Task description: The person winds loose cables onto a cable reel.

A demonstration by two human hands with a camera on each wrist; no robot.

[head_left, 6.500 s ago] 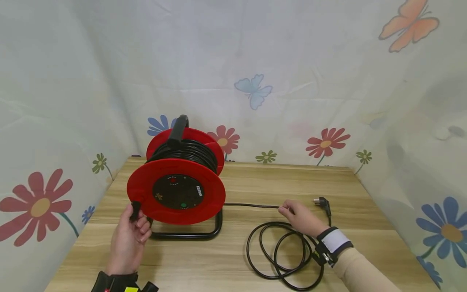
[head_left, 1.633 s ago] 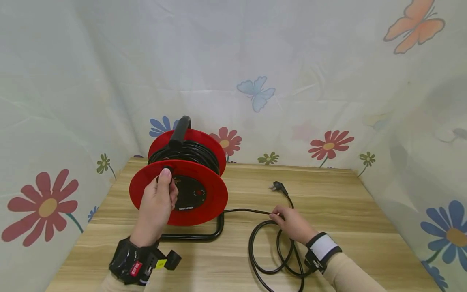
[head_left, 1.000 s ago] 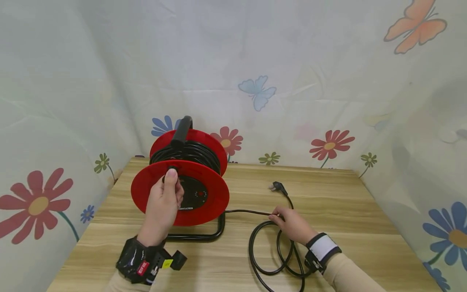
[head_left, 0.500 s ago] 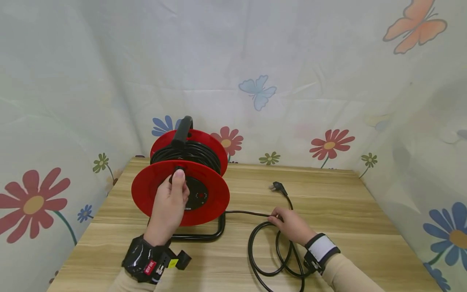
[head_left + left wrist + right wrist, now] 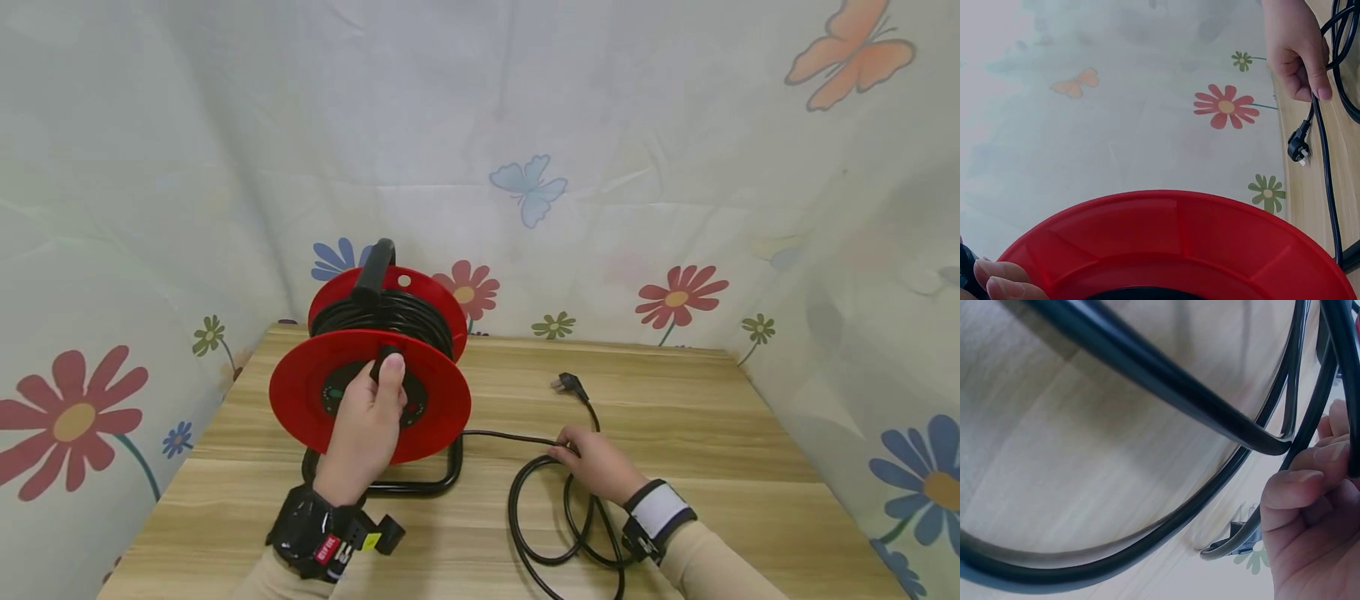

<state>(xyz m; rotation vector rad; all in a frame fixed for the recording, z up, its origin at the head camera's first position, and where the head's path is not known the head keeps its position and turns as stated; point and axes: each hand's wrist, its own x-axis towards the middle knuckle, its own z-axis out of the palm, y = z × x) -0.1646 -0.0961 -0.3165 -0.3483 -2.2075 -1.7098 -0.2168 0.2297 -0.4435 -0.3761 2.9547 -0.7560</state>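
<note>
A red cable reel (image 5: 300,392) with black cable wound on its drum stands on the left of the table, on a black tube frame (image 5: 412,487). My left hand (image 5: 363,425) grips the black crank knob (image 5: 387,354) on the reel's front disc, near the top. To the right, my right hand (image 5: 600,462) pinches the black cable (image 5: 510,435), which runs from the reel's base to the fingers. Beyond the fingers the cable lies in loose loops, and its plug (image 5: 572,384) rests on the table behind the hand. In the left wrist view the red disc (image 5: 1166,225) fills the bottom.
The wooden table (image 5: 675,400) carries the reel and cable. A pale curtain (image 5: 450,108) with printed flowers and butterflies closes off the back and both sides. A black carry handle (image 5: 373,271) tops the reel.
The reel's disc has turned, with my left hand moving along on the knob, lately to the right. Since the oldest frame the plug has come left and nearer the reel; loose loops have shrunk.
</note>
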